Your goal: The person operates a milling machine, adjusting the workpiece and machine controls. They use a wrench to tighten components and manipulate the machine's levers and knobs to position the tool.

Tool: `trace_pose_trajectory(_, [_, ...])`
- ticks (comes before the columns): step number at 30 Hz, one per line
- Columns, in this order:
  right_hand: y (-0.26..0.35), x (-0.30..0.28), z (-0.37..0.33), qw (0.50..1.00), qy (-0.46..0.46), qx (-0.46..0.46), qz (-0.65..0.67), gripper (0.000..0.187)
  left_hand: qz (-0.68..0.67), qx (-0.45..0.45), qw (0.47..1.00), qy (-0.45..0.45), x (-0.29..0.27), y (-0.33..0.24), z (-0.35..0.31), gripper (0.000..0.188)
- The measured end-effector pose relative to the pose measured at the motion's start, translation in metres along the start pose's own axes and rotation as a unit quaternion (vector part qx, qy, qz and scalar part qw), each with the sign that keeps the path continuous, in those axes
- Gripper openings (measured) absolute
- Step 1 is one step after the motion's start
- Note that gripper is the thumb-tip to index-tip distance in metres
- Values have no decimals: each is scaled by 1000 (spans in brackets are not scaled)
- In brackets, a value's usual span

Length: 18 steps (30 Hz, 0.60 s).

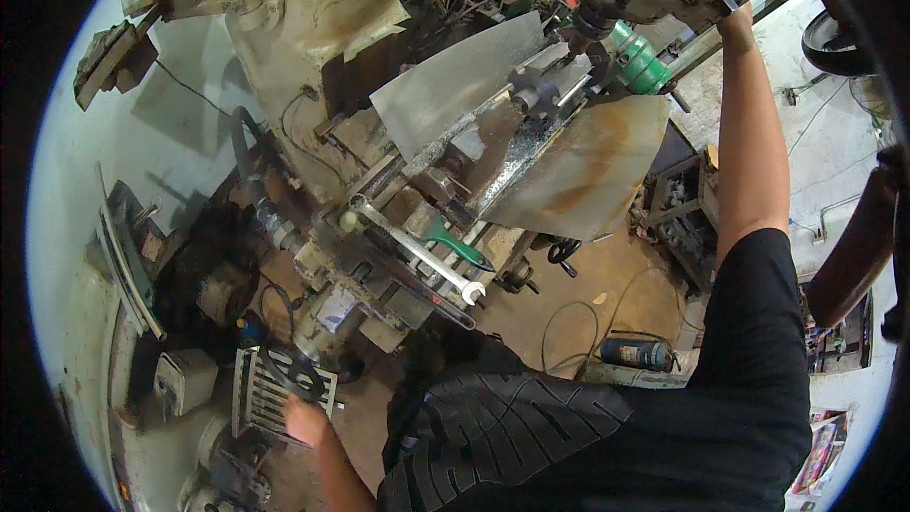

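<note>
Curling left fingers (pixel 298 409) seemingly round a dark, curved handwheel (pixel 307 383), right fingers (pixel 743 14) at a silvery rod (pixel 728 2), grip unclear

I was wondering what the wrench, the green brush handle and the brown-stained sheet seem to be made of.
Wrench: most likely smooth steel, judging by its silvery shine.
Green brush handle: probably plastic or painted wood; its even green colour fits either.
Brown-stained sheet: perhaps thin metal, as the rust-like streaks suggest, though its dull grey surface could also be plastic.
</note>
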State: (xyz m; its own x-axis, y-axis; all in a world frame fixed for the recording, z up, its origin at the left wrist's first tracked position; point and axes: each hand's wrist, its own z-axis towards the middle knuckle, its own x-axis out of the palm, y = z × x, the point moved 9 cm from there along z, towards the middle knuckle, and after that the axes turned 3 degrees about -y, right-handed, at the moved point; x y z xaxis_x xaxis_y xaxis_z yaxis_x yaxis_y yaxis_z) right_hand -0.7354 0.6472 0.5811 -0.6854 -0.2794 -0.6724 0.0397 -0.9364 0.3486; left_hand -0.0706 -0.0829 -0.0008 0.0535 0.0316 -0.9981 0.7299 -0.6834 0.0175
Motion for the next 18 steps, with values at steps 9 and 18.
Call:
trace_pose_trajectory(9, [8, -2, -1, 1000, 6, -12, -13, 43, -45, 90, 989, -109, -41, -3, 106, 20])
trace_pose_trajectory(18, [18, -7, 0, 999, 4, -23, -25, 42, -54, 60, 996, 27, 38, -17, 91, 24])
